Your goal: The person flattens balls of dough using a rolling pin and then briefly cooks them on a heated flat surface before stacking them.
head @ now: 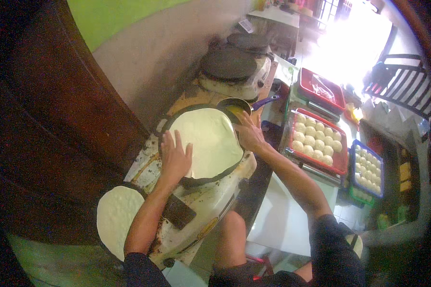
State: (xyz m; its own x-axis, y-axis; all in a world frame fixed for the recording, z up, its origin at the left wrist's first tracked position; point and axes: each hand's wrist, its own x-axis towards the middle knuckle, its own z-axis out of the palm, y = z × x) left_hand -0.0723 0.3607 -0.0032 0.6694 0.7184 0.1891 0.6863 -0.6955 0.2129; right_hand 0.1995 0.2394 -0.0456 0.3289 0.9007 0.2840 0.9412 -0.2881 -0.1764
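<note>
A thin round sheet of dough (208,147) lies over a dark flat griddle (200,181) on a stained white gas stove (197,215). My left hand (176,156) rests at the sheet's left edge with its fingers spread. At the opposite edge is my right hand (249,132), its fingers extended beside a small frying pan (236,103) with yellowish liquid inside and a purple handle. Whether the right fingertips touch the sheet or the pan, I cannot tell. A second flatbread (118,217) lies on another griddle at the lower left, partly hidden by my left forearm.
To the right, a red tray (341,161) holds several rows of dough balls (314,138). Another red tray (339,95) and a blue tray of dough balls (368,168) stand near it. Farther back, dark griddles (230,64) sit on a second stove. A brown panel (68,125) rises at left.
</note>
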